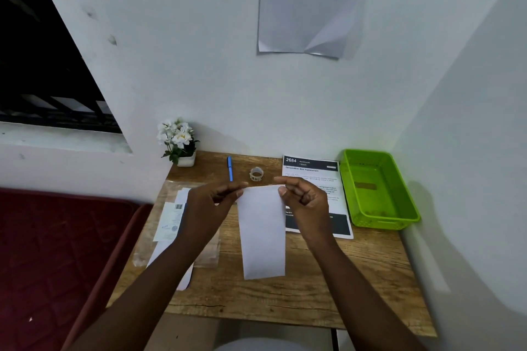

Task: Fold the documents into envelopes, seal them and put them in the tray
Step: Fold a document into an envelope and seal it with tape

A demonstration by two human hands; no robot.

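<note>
Both hands are raised over the table (285, 302): the left hand (209, 205) and right hand (303, 199) each pinch a top corner of a folded white sheet (262, 234), which is held above the wood. A green tray (410, 202) sits at the right, beside a printed document (313, 177). Envelopes (171, 219) lie at the left.

Left hand (209, 202), right hand (303, 198): fingers curled, seemingly pinching.
</note>
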